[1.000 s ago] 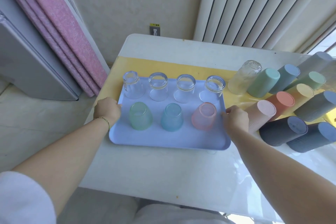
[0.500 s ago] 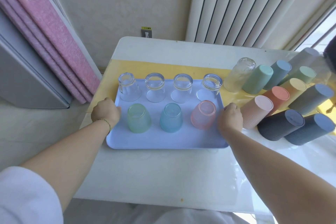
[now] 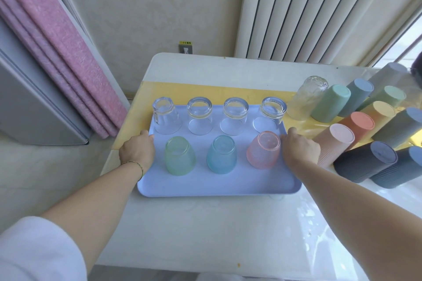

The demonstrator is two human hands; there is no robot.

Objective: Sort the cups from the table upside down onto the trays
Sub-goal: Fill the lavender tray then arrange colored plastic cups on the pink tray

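Entry: we note one pale blue tray [image 3: 217,187] lying flat on the white table [image 3: 205,230], its far edge over a yellow mat [image 3: 205,91].

Left hand [image 3: 137,151]: fingers curled round the tray's left rim. A thin bracelet [image 3: 134,164] sits on that wrist.

Right hand [image 3: 300,151]: fingers curled round the tray's right rim, just beside the pink cup [image 3: 263,149]. Each hand grips the tray and nothing else.

On the tray, all upside down:
- back row: four clear glasses [image 3: 199,116]
- front row, left to right: green cup [image 3: 180,155], blue cup [image 3: 221,154], pink cup

Right of the tray we see a cluster of plastic cups [image 3: 363,125], bottoms up, in green, blue, yellow, orange, pink and dark grey. A lone glass [image 3: 307,98] stands at its near-left corner. We cannot tell whether a second tray lies under them.

Behind the table is a white radiator [image 3: 308,7]. A pink folded cloth [image 3: 57,41] leans at the left.
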